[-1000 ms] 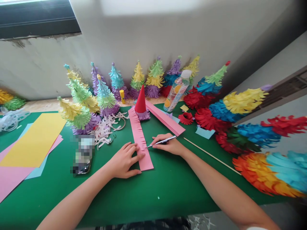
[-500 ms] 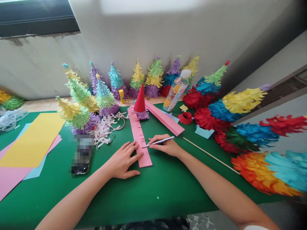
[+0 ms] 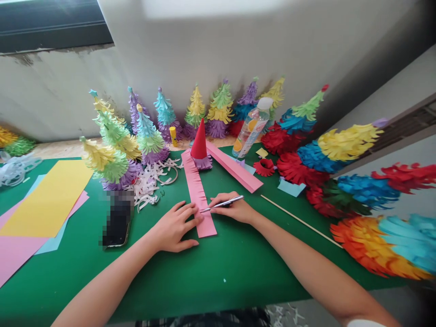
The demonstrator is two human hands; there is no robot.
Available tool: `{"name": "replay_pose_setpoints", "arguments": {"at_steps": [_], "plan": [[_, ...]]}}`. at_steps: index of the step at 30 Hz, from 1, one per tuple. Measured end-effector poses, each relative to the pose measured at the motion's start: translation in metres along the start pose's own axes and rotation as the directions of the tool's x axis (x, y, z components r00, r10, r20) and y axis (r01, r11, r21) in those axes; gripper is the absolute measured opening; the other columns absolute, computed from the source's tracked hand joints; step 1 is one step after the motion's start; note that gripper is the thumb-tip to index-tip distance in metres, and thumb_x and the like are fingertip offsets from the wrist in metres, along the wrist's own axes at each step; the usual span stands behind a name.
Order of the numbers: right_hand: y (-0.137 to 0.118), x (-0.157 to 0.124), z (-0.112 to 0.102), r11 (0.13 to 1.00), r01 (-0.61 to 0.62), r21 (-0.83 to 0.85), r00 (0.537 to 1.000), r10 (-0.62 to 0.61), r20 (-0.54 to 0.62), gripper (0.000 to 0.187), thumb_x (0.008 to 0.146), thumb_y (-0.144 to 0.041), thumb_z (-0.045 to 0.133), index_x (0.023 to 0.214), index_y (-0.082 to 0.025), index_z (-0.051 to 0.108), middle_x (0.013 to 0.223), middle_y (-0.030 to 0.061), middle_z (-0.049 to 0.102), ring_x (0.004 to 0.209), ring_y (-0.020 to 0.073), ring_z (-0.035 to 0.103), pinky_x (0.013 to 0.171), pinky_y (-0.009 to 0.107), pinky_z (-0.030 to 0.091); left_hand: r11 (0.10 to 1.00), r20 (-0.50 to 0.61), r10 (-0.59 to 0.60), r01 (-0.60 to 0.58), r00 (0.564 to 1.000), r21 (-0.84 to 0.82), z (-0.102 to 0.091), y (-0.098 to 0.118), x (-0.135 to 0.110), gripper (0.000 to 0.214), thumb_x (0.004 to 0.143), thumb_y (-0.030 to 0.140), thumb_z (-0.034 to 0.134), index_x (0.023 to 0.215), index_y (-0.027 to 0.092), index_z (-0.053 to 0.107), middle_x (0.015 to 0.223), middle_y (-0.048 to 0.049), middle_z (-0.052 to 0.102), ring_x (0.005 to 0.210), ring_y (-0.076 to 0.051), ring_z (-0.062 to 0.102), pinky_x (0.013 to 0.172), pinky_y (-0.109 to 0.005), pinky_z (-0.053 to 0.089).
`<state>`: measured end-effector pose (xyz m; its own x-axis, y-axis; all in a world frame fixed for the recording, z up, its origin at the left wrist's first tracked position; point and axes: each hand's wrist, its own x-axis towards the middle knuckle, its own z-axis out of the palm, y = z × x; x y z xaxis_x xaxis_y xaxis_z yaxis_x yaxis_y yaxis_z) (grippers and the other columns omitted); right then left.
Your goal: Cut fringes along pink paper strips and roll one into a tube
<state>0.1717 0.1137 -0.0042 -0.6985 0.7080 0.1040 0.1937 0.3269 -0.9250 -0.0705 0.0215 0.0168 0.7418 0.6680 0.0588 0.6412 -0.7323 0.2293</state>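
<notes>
My right hand (image 3: 231, 208) is closed around a slim silver craft knife (image 3: 235, 199), held like a pen. Its tip lies over a pink paper strip (image 3: 207, 229) on the green table. Slits form a fringe along the strip's right edge above the tip. Spread flat, my left hand (image 3: 179, 227) presses the strip's left side with its fingertips, close to the knife tip. At the strip's far end stands a red paper cone (image 3: 199, 143) with a purple fringed base. A second, folded pink strip (image 3: 235, 168) lies to the right.
Several fringed paper trees (image 3: 163, 111) line the back and right side. A bottle (image 3: 250, 129) stands behind the folded strip. Left are a phone (image 3: 117, 225), white paper shreds (image 3: 148, 184) and coloured sheets (image 3: 51, 195). A thin stick (image 3: 299, 220) lies right, near a red fringed ring (image 3: 264, 167).
My right hand and the craft knife have shifted slightly left across the pink strip. My left hand stays in place. The phone screen has gone dark.
</notes>
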Motion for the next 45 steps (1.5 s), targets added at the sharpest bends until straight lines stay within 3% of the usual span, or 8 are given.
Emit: {"name": "replay_pose_setpoints", "arguments": {"at_steps": [12,20,24,27,38,45], "plan": [[-0.014,0.001,-0.01,0.98,0.146,-0.134,0.986,-0.133,0.105,0.019,0.083,-0.035,0.064,0.087,-0.019,0.073,0.083,0.0045,0.074,0.077,0.017,0.068,0.084,0.032,0.052,1.0,-0.02,-0.01,0.011,1.0,0.026,-0.003,0.003,0.003,0.057,0.088,0.052,0.046,0.133,0.017,0.046,0.125,-0.0168,0.052,0.128,-0.031,0.04,0.108,-0.053,0.026],[-0.014,-0.01,-0.036,0.989,0.029,-0.146,0.994,-0.013,0.113,0.017,0.079,-0.034,0.067,0.084,-0.018,0.073,0.081,0.0046,0.073,0.075,0.0178,0.067,0.085,0.033,0.052,1.0,-0.033,-0.01,0.011,0.999,0.019,-0.001,0.002,0.003,0.058,0.086,0.052,0.048,0.133,0.017,0.045,0.126,-0.0168,0.052,0.127,-0.032,0.041,0.108,-0.052,0.027],[-0.009,-0.01,-0.032,0.997,-0.06,-0.051,0.997,0.062,0.036,0.022,0.076,-0.037,0.069,0.084,-0.017,0.073,0.081,0.0053,0.073,0.076,0.0199,0.068,0.084,0.036,0.053,1.0,-0.03,-0.009,0.009,1.0,0.022,0.0,0.002,0.002,0.06,0.086,0.052,0.048,0.134,0.017,0.044,0.127,-0.0175,0.051,0.128,-0.032,0.04,0.108,-0.052,0.027],[-0.007,-0.008,-0.027,0.998,-0.057,-0.006,0.998,0.057,-0.016,0.023,0.075,-0.038,0.07,0.084,-0.017,0.073,0.082,0.005,0.073,0.078,0.0204,0.068,0.085,0.038,0.053,1.0,-0.017,-0.009,0.009,1.0,0.018,0.0,0.003,0.001,0.062,0.086,0.052,0.048,0.136,0.017,0.041,0.129,-0.0181,0.049,0.13,-0.033,0.038,0.107,-0.052,0.028],[-0.001,-0.002,-0.008,0.997,0.042,-0.061,0.998,-0.039,0.042,0.02,0.078,-0.036,0.068,0.088,-0.019,0.074,0.083,0.0052,0.073,0.078,0.0181,0.067,0.088,0.037,0.052,1.0,-0.007,-0.008,0.008,1.0,0.001,0.002,0.002,0.0,0.065,0.086,0.055,0.047,0.138,0.016,0.04,0.132,-0.0195,0.047,0.132,-0.033,0.035,0.109,-0.053,0.025],[-0.003,-0.004,-0.012,0.998,-0.026,0.057,0.999,0.028,-0.029,0.021,0.075,-0.036,0.071,0.085,-0.018,0.074,0.083,0.0047,0.073,0.077,0.0185,0.067,0.083,0.036,0.053,1.0,-0.004,0.014,-0.014,1.0,-0.007,-0.002,0.004,-0.001,0.064,0.085,0.056,0.048,0.135,0.017,0.043,0.136,-0.0206,0.043,0.132,-0.035,0.034,0.107,-0.052,0.028]]}}
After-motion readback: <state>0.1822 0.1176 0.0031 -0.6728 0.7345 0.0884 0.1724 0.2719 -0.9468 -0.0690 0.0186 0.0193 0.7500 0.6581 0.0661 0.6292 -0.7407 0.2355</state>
